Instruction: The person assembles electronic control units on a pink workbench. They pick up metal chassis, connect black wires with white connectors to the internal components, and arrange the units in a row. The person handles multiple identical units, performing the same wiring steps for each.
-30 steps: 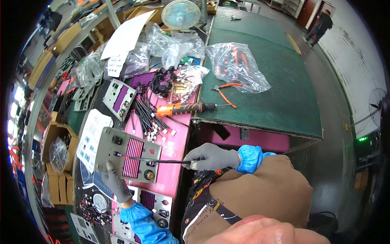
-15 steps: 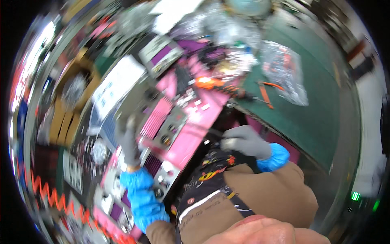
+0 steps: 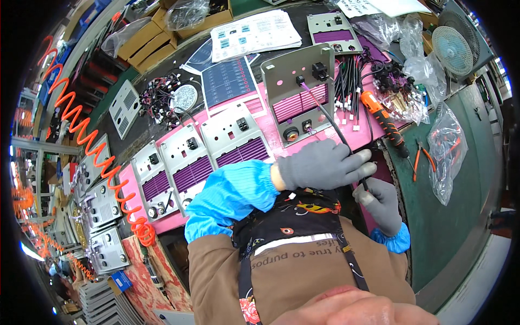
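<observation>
My left hand (image 3: 327,164), in a grey glove with a blue sleeve cover, is closed around a black cable (image 3: 339,130) in front of my apron. The same cable's lower end sits in my right hand (image 3: 381,207), also grey-gloved, its thumb and fingers pinched together. From there the cable rises to a pink-purple wire at a black connector (image 3: 319,71) on a grey metal panel (image 3: 275,73). That panel leans upright just beyond my left hand, with a pink louvred grille (image 3: 301,103) and round sockets (image 3: 291,134) below it.
Several similar panels (image 3: 187,162) lie along the pink mat at left. An orange-and-black screwdriver (image 3: 383,122), a bundle of black cables (image 3: 346,86), orange-handled pliers (image 3: 422,161) and a plastic bag (image 3: 447,154) are at right. An orange coiled hose (image 3: 97,143) hangs at left.
My view has turned. My left hand has moved from beside the panel back toward my body, close to my right hand. Both hands now grip the cable.
</observation>
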`<state>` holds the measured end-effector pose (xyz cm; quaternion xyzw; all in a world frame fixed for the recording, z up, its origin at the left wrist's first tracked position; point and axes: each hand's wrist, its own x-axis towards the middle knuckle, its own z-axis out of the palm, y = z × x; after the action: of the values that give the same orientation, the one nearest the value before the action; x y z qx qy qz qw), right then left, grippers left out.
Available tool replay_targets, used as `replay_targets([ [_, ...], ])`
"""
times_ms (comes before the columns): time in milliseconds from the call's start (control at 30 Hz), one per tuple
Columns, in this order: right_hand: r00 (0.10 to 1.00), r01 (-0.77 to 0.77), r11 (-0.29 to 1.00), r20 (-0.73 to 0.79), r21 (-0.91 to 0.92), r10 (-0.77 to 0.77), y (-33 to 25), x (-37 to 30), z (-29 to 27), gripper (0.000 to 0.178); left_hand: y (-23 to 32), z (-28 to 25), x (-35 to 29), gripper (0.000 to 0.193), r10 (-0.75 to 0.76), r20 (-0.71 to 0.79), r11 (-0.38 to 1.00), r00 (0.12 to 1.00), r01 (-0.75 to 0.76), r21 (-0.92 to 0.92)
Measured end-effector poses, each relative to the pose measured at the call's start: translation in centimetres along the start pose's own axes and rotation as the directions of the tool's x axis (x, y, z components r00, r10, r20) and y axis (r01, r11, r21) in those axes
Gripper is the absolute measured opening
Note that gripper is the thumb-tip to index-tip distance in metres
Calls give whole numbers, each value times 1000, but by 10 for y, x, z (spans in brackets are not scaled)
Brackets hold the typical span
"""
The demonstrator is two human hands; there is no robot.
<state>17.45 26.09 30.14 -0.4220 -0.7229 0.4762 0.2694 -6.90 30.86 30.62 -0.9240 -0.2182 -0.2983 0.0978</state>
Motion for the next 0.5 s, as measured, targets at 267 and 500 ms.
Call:
replay_targets([
  [267,993,-97,973,81,209,81,-14,-7,-3,22,-9,8,-12,44,-88,-66,984,994,97,147],
  [500,980,-124,917,190,380,53,-9,-7,0,31,-10,3,-7,33,-107,-196,982,975,135,134],
])
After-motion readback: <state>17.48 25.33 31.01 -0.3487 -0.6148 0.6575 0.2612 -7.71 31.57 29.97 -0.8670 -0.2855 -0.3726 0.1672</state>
